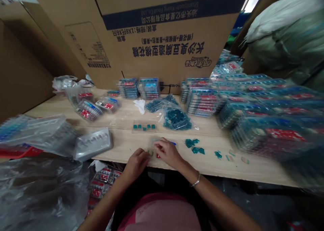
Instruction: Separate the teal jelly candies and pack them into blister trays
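Note:
My left hand [138, 160] is at the table's front edge, fingers curled and closed at the left side of a clear plastic tray [154, 140]. Over the same tray, my right hand [167, 152] has thumb and fingers pressed together. What either hand pinches, if anything, is too small or hidden to name. A red packet [158, 155] shows in the tray beneath the right hand, which hides much of it. Just beyond lies another clear tray [145, 131] with several small teal pieces. Loose teal pieces [194, 146] lie right of my right hand.
A bag of teal pieces [176, 118] lies farther back. Stacks of filled trays [202, 102] line the back and right. Grey moulded trays [93, 144] stand at the left. A large upright cardboard box [162, 38] closes off the back, and clear plastic sheeting [37, 190] fills the lower left.

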`<act>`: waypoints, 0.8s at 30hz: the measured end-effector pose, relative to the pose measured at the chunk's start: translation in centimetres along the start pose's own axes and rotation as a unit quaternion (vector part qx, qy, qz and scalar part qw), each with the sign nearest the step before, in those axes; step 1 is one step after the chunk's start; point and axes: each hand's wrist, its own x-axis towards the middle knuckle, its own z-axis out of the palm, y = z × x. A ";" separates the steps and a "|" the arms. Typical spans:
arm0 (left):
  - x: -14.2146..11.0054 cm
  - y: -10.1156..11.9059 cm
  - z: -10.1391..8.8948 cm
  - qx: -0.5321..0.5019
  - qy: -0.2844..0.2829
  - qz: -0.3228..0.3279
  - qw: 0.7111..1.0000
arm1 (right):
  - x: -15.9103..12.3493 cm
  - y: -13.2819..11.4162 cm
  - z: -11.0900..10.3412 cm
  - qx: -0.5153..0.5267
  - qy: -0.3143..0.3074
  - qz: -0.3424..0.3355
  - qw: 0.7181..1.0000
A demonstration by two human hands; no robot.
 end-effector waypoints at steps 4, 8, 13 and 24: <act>-0.6 0.4 0.1 -0.007 0.016 -0.010 1.000 | 0.7 0.4 -2.2 -0.031 0.003 0.014 0.999; -0.9 0.6 0.5 -0.023 0.027 -0.028 0.999 | -0.3 -1.0 -2.6 -0.078 -0.051 0.018 0.995; -0.8 0.4 1.3 -0.013 0.048 -0.039 0.998 | -0.5 -3.2 -0.6 -0.168 -0.171 0.006 0.971; 0.0 -0.1 1.6 -0.001 0.062 -0.053 0.997 | 0.4 -2.3 0.9 -0.215 -0.209 0.025 0.954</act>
